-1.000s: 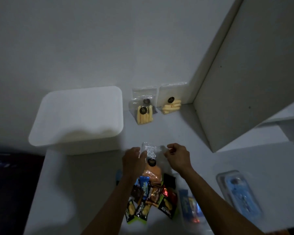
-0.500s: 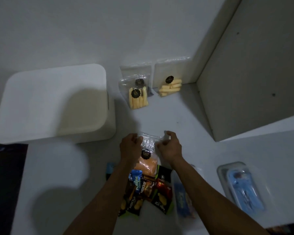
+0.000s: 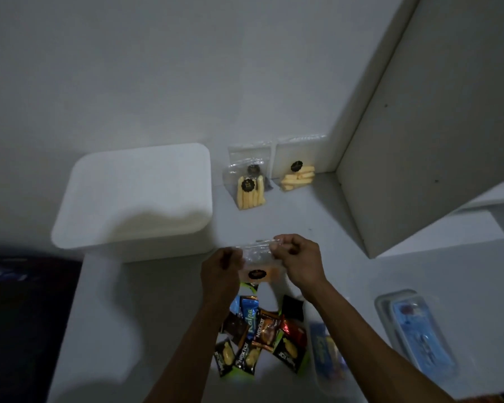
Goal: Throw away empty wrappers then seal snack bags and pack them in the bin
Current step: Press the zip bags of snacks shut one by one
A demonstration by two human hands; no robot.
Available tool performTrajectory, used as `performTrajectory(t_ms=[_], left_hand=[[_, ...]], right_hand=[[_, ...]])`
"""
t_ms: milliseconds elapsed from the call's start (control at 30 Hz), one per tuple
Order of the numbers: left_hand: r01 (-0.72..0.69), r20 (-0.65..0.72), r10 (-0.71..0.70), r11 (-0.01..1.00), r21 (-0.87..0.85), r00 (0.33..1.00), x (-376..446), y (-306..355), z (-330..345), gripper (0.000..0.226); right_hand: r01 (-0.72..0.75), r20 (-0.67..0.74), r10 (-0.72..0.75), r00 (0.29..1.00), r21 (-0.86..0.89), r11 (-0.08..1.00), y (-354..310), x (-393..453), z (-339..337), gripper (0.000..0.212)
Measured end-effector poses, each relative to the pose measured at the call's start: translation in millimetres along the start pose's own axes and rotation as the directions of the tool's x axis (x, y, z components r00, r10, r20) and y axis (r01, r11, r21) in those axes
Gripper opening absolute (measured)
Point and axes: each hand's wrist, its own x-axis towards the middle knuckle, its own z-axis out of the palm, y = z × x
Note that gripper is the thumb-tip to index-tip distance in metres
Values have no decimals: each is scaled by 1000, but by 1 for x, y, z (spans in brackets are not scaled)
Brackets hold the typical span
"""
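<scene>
A clear snack bag (image 3: 258,261) with orange contents and a dark round label is held up above the white table (image 3: 157,301). My left hand (image 3: 220,273) pinches its top left corner and my right hand (image 3: 298,261) pinches the top right edge. Below my wrists lies a pile of several small colourful snack packets (image 3: 259,334). Two clear bags of yellow sticks lean against the wall, one (image 3: 249,187) left and one (image 3: 297,177) right. A white bin (image 3: 134,199) with its lid on stands at the left.
A clear plastic box (image 3: 416,333) with blue contents lies at the right. Another blue packet (image 3: 326,349) lies beside the pile. A white panel (image 3: 428,126) rises at the right. The table's left edge borders a dark area (image 3: 26,315).
The bag has been lifted off the table and my hands have come closer together along its top edge. The view has shifted.
</scene>
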Motion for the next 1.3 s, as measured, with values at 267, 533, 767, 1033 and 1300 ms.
performTrajectory(t_ms=[267, 533, 767, 1033, 1300], left_hand=[[-162, 23, 171, 961, -224, 985, -35, 45, -36, 8], [-237, 14, 251, 930, -281, 968, -75, 86, -54, 9], [-345, -18, 348, 919, -193, 937, -81, 111, -47, 14], [-447, -22, 451, 875, -185, 892, -91, 141, -16, 22], [-424, -87, 415, 878, -223, 906, -90, 156, -7, 15]], right_hand=[[166, 68, -163, 984, -39, 985, -63, -54, -1, 14], [385, 238, -312, 920, -386, 839, -122, -89, -6, 19], [581, 437, -389, 811, -524, 623, -166, -95, -1, 17], [620, 446, -433, 784, -520, 588, -194, -89, -37, 19], [649, 482, -450, 752, -418, 636, -207, -77, -51, 12]])
